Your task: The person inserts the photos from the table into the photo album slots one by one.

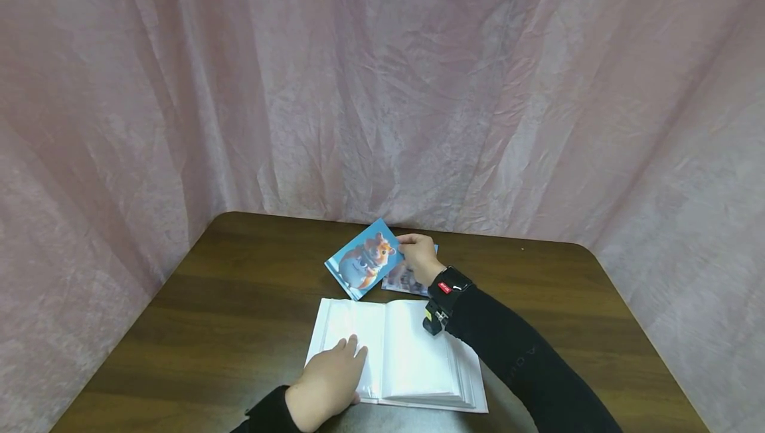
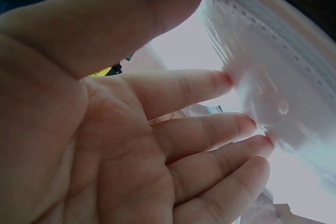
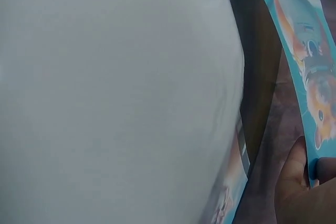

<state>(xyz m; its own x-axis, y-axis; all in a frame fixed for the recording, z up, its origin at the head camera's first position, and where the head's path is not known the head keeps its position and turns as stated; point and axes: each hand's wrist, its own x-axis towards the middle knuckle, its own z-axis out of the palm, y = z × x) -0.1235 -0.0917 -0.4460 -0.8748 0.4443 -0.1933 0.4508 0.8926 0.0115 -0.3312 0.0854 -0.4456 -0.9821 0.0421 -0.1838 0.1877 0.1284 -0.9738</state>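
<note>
An open photo album (image 1: 418, 346) with white pages and clear sleeves lies near the front of the table. My left hand (image 1: 331, 376) rests on its left page, fingers extended; in the left wrist view the fingertips (image 2: 244, 124) touch the clear plastic sleeve (image 2: 273, 98). Beyond the album, my right hand (image 1: 420, 257) pinches the right edge of a blue picture card (image 1: 364, 259) showing a cartoon squirrel-like animal. Thumb and fingers grip that card's edge in the right wrist view, where the card (image 3: 310, 66) stands tilted. A second picture card (image 1: 403, 279) lies partly hidden beneath the right hand.
The brown wooden table (image 1: 227, 313) has rounded back corners. A pink curtain (image 1: 382, 87) hangs right behind its far edge. The right forearm in a black sleeve (image 1: 526, 353) passes over the album's right side.
</note>
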